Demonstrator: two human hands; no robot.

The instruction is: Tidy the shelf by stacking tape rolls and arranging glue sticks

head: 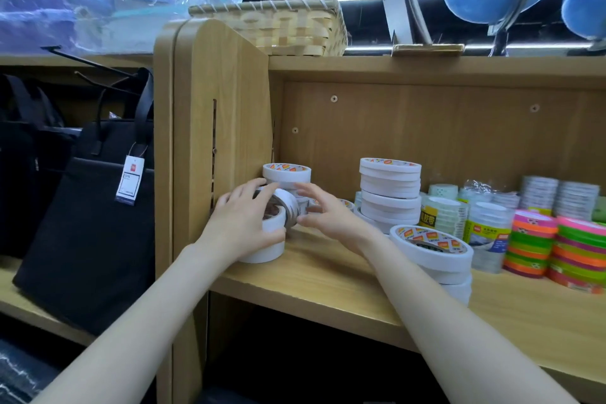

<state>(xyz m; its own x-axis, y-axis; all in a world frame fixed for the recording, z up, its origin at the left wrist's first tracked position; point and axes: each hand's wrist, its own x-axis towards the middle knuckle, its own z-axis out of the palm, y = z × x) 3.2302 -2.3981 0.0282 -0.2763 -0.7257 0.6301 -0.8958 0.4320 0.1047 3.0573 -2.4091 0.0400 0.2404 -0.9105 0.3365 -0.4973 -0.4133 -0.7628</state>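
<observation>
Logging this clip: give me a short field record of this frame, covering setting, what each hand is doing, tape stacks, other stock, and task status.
setting: wooden shelf in a shop, seen from the head camera
left hand: rests on a short white tape stack at the shelf's left end
right hand: fingers spread, touching a tilted tape roll between the hands
tape stacks: tall white stack at the back; leaning front stack
other stock: colourful tape rolls at right; black bag left of the shelf
glue sticks: none identifiable
task status: stacking under way
</observation>
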